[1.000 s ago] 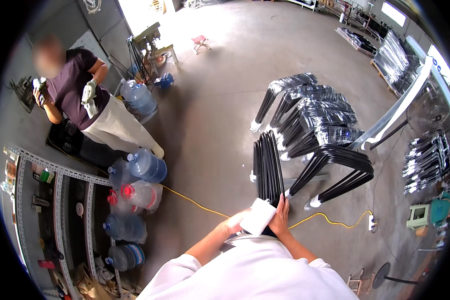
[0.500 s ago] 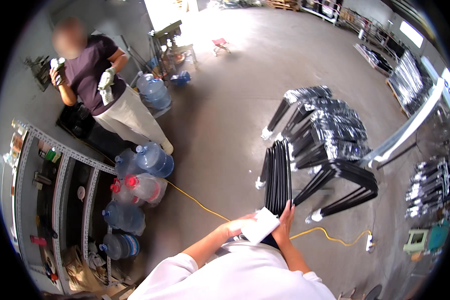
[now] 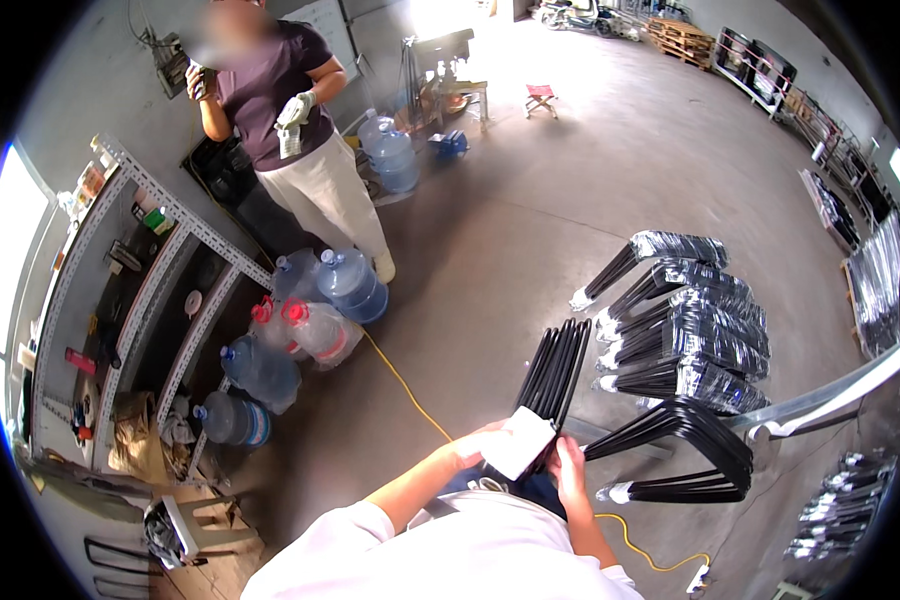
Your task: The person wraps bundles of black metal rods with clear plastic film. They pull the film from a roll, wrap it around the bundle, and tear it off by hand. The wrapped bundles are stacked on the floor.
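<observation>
bundle of black bars [image 3: 555, 375] shifted left | left hand [image 3: 482, 441], right hand [image 3: 570, 468] grip pinching white sheet [image 3: 518, 442]

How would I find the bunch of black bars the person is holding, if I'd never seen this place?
Start at the grey concrete floor and find the stacks of black bent frames on its right side. Just left of them, a bundle of black bars rises from the left hand and right hand. Unlike the stacks, it is held, with a white sheet over its near end.
</observation>
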### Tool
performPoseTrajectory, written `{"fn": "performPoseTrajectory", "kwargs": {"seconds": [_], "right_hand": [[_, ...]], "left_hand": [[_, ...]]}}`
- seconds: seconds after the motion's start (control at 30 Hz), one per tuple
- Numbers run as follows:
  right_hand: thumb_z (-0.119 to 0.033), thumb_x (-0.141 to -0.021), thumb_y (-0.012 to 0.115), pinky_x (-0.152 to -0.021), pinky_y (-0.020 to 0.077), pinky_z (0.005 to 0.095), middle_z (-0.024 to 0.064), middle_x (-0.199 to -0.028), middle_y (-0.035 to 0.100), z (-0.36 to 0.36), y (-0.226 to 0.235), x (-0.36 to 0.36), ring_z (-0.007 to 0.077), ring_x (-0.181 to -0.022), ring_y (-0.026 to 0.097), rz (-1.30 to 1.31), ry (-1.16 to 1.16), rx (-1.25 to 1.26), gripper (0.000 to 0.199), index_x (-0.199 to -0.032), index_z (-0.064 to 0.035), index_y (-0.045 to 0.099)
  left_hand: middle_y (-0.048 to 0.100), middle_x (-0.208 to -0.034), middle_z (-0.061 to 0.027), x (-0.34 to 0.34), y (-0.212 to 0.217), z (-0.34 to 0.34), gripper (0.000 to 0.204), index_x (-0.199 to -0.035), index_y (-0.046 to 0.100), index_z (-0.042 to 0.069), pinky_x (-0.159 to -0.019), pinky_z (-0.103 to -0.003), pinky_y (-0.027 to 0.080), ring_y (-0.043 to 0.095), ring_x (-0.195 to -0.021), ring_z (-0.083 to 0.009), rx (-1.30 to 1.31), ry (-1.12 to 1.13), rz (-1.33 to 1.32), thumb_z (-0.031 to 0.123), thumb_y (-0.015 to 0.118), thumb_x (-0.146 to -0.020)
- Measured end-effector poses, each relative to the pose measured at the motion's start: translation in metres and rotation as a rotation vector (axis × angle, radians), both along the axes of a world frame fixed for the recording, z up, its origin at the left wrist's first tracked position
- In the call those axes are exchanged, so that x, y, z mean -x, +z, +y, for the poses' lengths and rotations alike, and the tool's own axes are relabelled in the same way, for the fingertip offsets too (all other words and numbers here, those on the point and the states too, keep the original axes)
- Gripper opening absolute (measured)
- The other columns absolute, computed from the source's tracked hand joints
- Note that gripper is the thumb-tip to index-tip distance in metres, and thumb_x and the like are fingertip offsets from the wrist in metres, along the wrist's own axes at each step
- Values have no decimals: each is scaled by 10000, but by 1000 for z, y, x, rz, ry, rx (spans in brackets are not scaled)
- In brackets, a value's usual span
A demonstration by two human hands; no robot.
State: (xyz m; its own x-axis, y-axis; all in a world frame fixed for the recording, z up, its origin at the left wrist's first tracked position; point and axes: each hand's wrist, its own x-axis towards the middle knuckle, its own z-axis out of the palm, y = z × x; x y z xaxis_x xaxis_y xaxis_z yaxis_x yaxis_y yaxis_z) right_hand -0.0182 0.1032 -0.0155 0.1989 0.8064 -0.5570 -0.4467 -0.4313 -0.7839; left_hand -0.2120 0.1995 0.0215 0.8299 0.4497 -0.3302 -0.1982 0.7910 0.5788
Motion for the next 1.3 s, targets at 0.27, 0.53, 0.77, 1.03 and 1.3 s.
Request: {"fn": "performPoseTrajectory", "kwargs": {"seconds": [0.27, 0.53, 0.77, 1.03, 1.3], "right_hand": [[-217, -855, 528, -814, 423, 346, 163, -1113, 491, 49, -18, -29, 243, -924, 525, -756, -9, -105, 458, -1234, -10, 376], [-177, -798, 559, -1007, 220, 521, 251, -1313, 303, 153, 26, -62, 387, -1233, 271, -1462, 92, -430, 494, -1253, -64, 404], [-163, -790, 487, -1010, 180, 571, 171, -1372, 299, 163, 11, -48, 344, -1294, 227, -1613, 283, -303, 468, -1251, -100, 431], [-158, -790, 482, -1020, 224, 514, 141, -1374, 307, 166, 18, -48, 257, -1293, 262, -1348, 197, -346, 364, -1146, -96, 526], [-230, -752, 572, -1011, 248, 483, 158, -1392, 246, 153, 18, -44, 273, -1296, 229, -1423, 166, -380, 540, -1249, -84, 421]], "left_hand": [[542, -1141, -84, -26, -18, 3, 478, -1248, 397, 8, -904, -291, 416, 531, -1025, -156, 61, 203, 47, 215, 537, -840], [573, -1107, -77, -69, -5, 30, 378, -1148, 485, -5, -885, -310, 440, 560, -987, -164, 117, 340, 120, 241, 506, -862], [540, -1158, -148, -70, -1, 44, 507, -1215, 429, -15, -911, -398, 434, 559, -1015, -270, 181, 404, 69, 277, 548, -819], [501, -1194, -182, -72, -2, 52, 761, -1282, 363, 3, -869, -487, 447, 543, -997, -399, 89, 369, 197, 489, 568, -732], [482, -1233, -91, -74, 0, 26, 595, -1249, 420, 90, -1005, -476, 308, 465, -1117, -292, -53, 447, 202, 478, 489, -803]]}}
